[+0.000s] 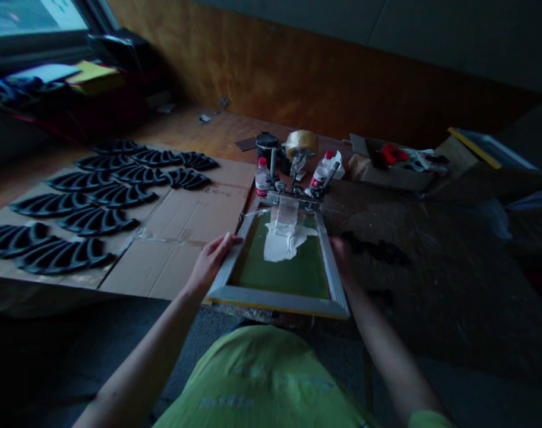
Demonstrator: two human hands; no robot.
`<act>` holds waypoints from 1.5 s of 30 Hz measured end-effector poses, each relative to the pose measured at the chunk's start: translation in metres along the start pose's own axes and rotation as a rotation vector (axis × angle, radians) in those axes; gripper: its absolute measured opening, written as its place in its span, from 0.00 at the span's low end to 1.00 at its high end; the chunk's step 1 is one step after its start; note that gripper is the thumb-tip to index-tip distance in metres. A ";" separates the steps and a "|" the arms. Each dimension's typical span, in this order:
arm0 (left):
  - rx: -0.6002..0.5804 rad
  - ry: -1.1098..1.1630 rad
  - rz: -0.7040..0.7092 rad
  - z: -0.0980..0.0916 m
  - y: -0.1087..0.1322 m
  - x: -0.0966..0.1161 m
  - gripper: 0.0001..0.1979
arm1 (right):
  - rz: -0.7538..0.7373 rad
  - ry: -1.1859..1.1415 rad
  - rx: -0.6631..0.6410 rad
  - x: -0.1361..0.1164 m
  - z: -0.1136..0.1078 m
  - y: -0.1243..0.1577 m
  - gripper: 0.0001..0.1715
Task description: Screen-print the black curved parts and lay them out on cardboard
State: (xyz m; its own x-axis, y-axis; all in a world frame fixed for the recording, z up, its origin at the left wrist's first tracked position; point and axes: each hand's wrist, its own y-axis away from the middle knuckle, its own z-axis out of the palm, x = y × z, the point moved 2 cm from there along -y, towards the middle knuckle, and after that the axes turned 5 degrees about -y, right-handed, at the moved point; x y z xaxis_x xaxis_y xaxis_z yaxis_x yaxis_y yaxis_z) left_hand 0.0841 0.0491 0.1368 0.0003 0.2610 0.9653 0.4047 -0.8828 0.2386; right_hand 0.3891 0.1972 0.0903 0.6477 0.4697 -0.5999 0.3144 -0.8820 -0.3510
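A screen printing frame (pixel 280 292) with grey bars and a green mesh (pixel 284 276) lies in front of me, its far end at a metal hinge clamp (pixel 295 199). A pool of white ink (pixel 277 246) sits on the mesh, with a clear, flat squeegee-like piece (pixel 287 215) standing in it. My left hand (pixel 214 257) is closed at the frame's left bar, thumb and fingers curled together. My right hand (pixel 341 254) grips the right bar; its fingers are partly hidden by the frame and blurred.
Several black ribbed, fan-shaped pieces (pixel 97 220) lie in rows on flattened cardboard (pixel 177 252) at left. Behind the clamp stand two red-capped bottles (pixel 261 178), a black jar (pixel 266 141) and a tape roll (pixel 302 142). An open carton (pixel 387 175) sits at right.
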 end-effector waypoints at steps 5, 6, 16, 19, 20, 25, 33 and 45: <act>-0.089 -0.075 -0.151 0.003 -0.007 -0.090 0.44 | -0.122 0.115 -0.056 -0.046 0.012 -0.046 0.31; -0.082 -0.103 -0.149 0.004 -0.011 -0.100 0.44 | -0.174 0.167 -0.121 -0.061 0.022 -0.051 0.33; 0.001 -0.187 -0.128 0.007 -0.019 -0.112 0.34 | -0.512 0.310 -0.585 -0.084 0.049 0.010 0.07; 0.019 -0.177 -0.123 0.009 -0.016 -0.109 0.33 | -0.671 0.252 -0.661 -0.082 0.034 0.018 0.09; 0.020 -0.174 -0.122 0.010 -0.015 -0.107 0.33 | -0.685 0.231 -0.684 -0.082 0.032 0.016 0.08; 0.022 -0.152 -0.117 0.011 -0.011 -0.099 0.33 | -0.574 0.198 -0.550 -0.083 0.040 0.008 0.05; -0.052 -0.102 -0.148 0.008 -0.014 -0.099 0.34 | -0.545 0.147 -0.563 -0.085 0.039 0.023 0.09; 0.044 0.157 0.087 0.008 -0.019 0.032 0.30 | 0.177 -0.083 0.029 -0.009 -0.028 -0.085 0.23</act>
State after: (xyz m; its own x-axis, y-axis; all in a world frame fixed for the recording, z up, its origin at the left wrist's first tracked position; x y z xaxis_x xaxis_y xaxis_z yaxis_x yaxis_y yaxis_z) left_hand 0.0833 0.0777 0.1625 -0.1037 0.1170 0.9877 0.4488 -0.8807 0.1515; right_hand 0.3760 0.2668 0.1451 0.6312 0.3101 -0.7109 0.1800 -0.9501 -0.2547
